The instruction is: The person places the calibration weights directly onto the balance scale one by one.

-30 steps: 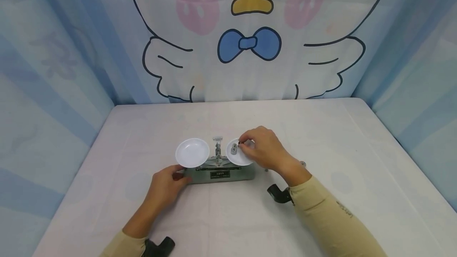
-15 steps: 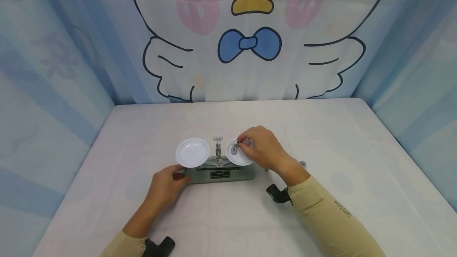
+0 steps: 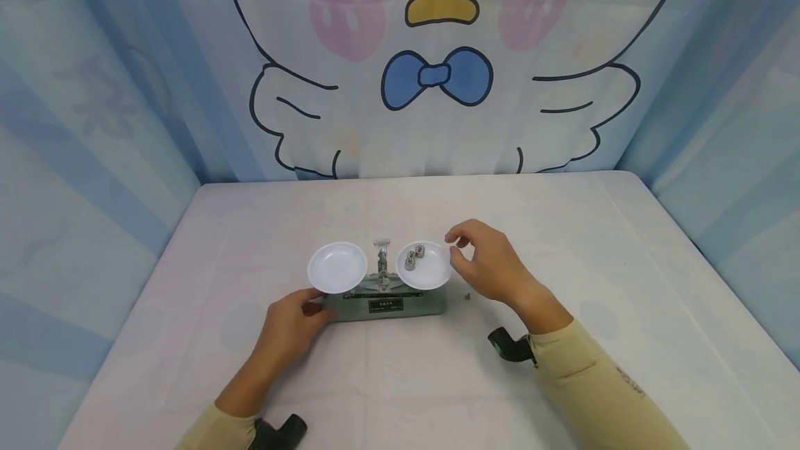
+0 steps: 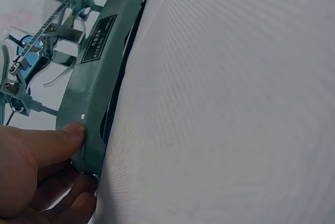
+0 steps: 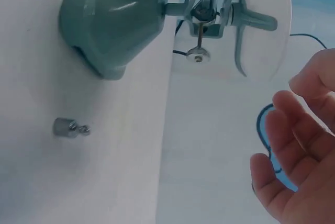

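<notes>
Two weights point(image 3: 415, 256) sit on the right pan point(image 3: 424, 266); my left hand point(image 3: 290, 325) grips the scale base point(image 3: 387, 304), my right hand point(image 3: 490, 266) hovers loose and empty, and I reckon one bump tips them off.

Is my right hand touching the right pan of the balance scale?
Apart. The head view shows the right hand just right of the right pan, with a strip of table between them.

Open tabletop point(image 3: 400, 380) in front of the green balance scale point(image 3: 387, 305), and wide bare cloth behind it up to the backdrop. Passage on the scale's left end blocked by the left hand point(image 3: 290, 325) gripping the base; right side narrowed by the right hand point(image 3: 490, 266) hovering just beside the right pan point(image 3: 431, 276), with a small loose weight point(image 5: 68, 127) lying near the base there. Above the left pan point(image 3: 337, 267), nothing in the way; two weights point(image 3: 414, 256) standing in the right pan.
</notes>
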### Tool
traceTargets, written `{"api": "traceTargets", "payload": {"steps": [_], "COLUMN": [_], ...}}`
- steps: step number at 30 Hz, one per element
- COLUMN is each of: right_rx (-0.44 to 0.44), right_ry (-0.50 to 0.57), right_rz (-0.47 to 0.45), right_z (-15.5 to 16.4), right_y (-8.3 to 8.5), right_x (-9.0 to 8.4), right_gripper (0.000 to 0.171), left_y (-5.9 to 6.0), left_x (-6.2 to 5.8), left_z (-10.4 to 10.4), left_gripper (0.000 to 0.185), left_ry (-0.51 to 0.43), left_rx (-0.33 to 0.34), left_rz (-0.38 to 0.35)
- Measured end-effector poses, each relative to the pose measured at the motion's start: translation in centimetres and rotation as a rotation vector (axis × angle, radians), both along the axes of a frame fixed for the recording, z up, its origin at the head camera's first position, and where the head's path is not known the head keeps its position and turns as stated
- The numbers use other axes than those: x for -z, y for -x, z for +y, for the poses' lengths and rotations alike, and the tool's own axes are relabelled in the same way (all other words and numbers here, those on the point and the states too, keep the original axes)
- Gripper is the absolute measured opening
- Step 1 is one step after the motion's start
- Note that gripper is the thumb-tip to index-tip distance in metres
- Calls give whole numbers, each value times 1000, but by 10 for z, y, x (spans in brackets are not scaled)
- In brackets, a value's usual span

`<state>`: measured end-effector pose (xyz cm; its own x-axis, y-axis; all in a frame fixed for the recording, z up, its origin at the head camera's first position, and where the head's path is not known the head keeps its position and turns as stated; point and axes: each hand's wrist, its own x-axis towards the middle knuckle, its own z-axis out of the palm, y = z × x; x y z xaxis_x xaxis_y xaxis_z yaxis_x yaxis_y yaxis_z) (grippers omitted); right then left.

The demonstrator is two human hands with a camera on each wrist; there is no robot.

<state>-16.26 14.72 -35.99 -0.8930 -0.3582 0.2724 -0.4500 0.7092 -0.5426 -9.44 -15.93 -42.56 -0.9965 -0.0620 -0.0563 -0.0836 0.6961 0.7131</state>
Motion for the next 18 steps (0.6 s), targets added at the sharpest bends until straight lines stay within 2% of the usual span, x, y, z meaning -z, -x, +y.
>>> {"api": "traceTargets", "payload": {"steps": [6,12,18], "right_rx": [13,4,4], "right_ry": [-39,-103,-148], "right_rz": [-94,-229,-246], "right_z": [23,37,41], "right_y": [-9,-14,-14], "right_x": [19,38,49], "right_gripper": [21,23,22], "left_y": [-1,-1,0], "left_x": [-1,-1,0], "left_z": [0,0,0], "left_gripper": [42,42,42], "left_ry": [2,11,13], "left_rx": [-2,3,11], "left_rz": [0,3,8]}}
